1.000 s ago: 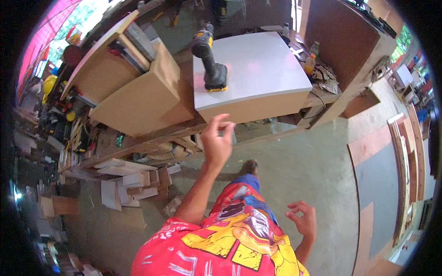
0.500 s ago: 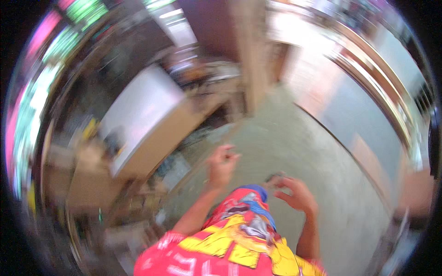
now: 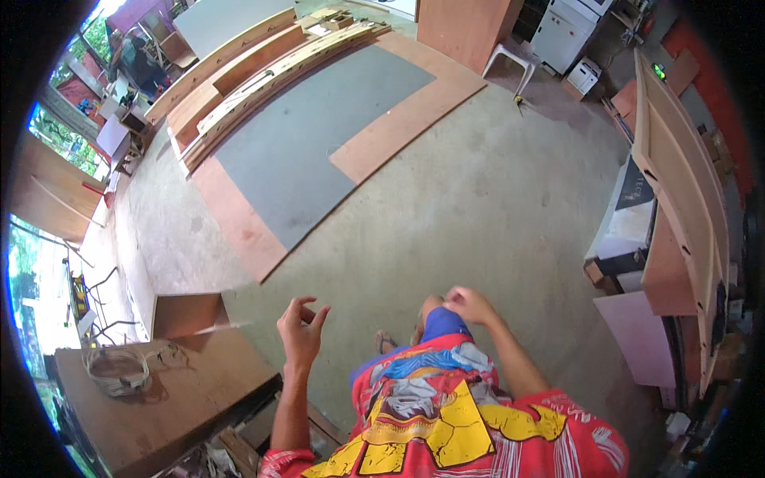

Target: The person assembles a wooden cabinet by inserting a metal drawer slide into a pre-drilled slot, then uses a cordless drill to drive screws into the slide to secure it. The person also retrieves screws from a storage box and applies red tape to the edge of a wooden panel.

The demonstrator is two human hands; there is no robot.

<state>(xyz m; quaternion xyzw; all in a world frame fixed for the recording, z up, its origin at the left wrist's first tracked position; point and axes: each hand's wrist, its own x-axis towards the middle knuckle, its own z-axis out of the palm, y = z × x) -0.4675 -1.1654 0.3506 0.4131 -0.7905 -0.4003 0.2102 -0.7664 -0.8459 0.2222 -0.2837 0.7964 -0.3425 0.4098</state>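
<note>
The bare left hand (image 3: 299, 336), fingers (image 3: 295, 307) parted around nothing, is near the flat brown wooden panel (image 3: 191, 398) at left, the bare right hand (image 3: 472, 305), whose grip I cannot tell, is by the blue cloth shorts (image 3: 445, 322), and no handling seems under way.

Across the middle, smooth grey concrete floor (image 3: 478, 199), with a large grey-and-brown sheet (image 3: 295, 175) lying flat on it. Along the sheet's far edge, long wooden boards (image 3: 279, 76) side by side. At the top, a brown cabinet (image 3: 458, 32) — just beside it, a white plastic stool (image 3: 514, 62), then a white metal cabinet (image 3: 566, 36). On the right, a tall wooden frame (image 3: 677, 159) standing tilted. At lower left, a brown wooden panel (image 3: 199, 374). Along the left side, bright daylight through openings — green leaves (image 3: 60, 131) beyond.
</note>
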